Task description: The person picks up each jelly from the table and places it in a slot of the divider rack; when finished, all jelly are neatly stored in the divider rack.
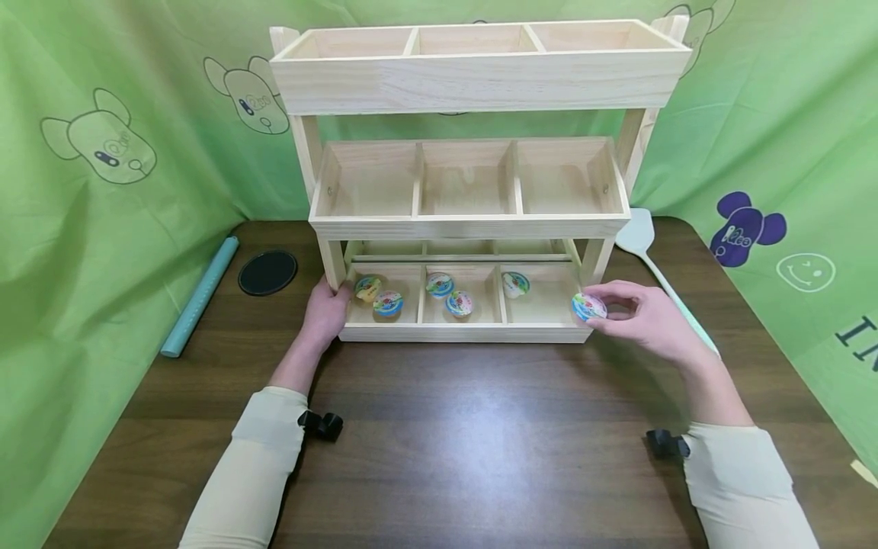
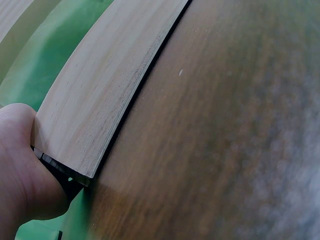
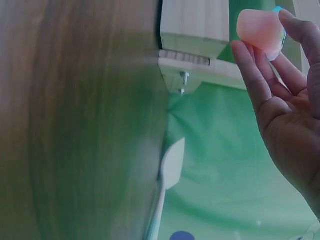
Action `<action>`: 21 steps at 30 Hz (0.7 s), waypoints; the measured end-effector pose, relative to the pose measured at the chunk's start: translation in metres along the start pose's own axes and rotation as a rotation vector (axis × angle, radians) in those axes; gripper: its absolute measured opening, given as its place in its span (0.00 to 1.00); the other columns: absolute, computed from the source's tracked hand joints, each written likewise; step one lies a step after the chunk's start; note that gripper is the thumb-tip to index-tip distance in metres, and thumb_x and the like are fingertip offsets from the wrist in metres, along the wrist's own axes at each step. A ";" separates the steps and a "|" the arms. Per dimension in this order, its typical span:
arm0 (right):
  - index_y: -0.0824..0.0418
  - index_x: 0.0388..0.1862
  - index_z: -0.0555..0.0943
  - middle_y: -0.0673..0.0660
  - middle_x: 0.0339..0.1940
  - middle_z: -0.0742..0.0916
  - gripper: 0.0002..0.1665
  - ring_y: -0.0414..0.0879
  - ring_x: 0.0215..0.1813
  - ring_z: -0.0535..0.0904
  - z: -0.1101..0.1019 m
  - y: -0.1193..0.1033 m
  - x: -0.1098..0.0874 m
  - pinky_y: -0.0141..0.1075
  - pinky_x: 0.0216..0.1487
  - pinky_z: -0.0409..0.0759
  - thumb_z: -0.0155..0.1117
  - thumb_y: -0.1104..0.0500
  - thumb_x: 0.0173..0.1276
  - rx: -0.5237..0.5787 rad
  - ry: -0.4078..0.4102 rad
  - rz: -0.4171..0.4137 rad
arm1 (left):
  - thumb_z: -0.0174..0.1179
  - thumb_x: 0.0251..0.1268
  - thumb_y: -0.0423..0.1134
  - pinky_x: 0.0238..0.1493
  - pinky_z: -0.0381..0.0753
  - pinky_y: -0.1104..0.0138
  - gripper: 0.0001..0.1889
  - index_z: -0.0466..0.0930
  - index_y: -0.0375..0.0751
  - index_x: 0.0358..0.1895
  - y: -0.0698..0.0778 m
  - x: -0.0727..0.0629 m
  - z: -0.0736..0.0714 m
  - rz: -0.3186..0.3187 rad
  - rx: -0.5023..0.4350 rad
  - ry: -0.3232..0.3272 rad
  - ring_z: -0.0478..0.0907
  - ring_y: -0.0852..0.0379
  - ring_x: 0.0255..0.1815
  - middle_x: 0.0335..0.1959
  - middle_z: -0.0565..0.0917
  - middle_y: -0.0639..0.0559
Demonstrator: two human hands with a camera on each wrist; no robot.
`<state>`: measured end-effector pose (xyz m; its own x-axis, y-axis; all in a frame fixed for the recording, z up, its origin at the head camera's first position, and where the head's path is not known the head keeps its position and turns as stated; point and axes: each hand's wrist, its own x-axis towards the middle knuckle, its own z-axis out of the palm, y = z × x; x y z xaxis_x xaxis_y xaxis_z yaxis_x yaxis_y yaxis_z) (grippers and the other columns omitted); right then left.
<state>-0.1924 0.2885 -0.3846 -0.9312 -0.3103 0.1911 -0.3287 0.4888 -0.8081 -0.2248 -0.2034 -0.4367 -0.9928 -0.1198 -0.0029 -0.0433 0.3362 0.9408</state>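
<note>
A three-tier wooden rack stands on the table. My right hand pinches a small jelly cup by its rim, at the right end of the bottom tier. In the right wrist view the cup shows a pink body, with thumb and fingertips on its lid end. My left hand grips the bottom tier's left end; its fingertips are hidden behind the wood. Two jelly cups sit in the left compartment, two more in the middle one, and one in the right one.
A blue-green roll and a black disc lie left of the rack. On the right, a pale spatula lies with its handle towards the front, beside my right hand. Green cloth hangs around the table.
</note>
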 end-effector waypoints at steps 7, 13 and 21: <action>0.67 0.57 0.84 0.62 0.49 0.86 0.25 0.37 0.45 0.82 0.005 -0.002 0.007 0.25 0.45 0.80 0.77 0.66 0.59 -0.042 0.024 0.021 | 0.46 0.79 0.39 0.67 0.68 0.49 0.27 0.59 0.27 0.73 0.000 0.001 0.000 0.006 0.004 0.007 0.71 0.40 0.64 0.67 0.71 0.29; 0.66 0.58 0.83 0.61 0.48 0.87 0.27 0.38 0.45 0.83 0.011 -0.003 0.017 0.25 0.46 0.80 0.78 0.66 0.58 -0.031 -0.012 -0.015 | 0.45 0.80 0.40 0.67 0.68 0.49 0.27 0.58 0.28 0.74 -0.002 0.001 -0.001 -0.004 -0.002 -0.001 0.71 0.40 0.64 0.67 0.71 0.29; 0.65 0.58 0.84 0.61 0.46 0.87 0.27 0.46 0.44 0.82 0.024 -0.004 0.033 0.25 0.42 0.79 0.78 0.60 0.60 -0.086 -0.070 0.021 | 0.45 0.80 0.40 0.68 0.68 0.49 0.28 0.57 0.28 0.75 -0.002 0.001 0.001 -0.001 -0.005 -0.009 0.71 0.39 0.66 0.68 0.70 0.29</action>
<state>-0.2178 0.2566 -0.3888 -0.9259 -0.3538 0.1327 -0.3241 0.5632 -0.7601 -0.2256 -0.2035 -0.4389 -0.9937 -0.1118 -0.0067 -0.0436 0.3310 0.9426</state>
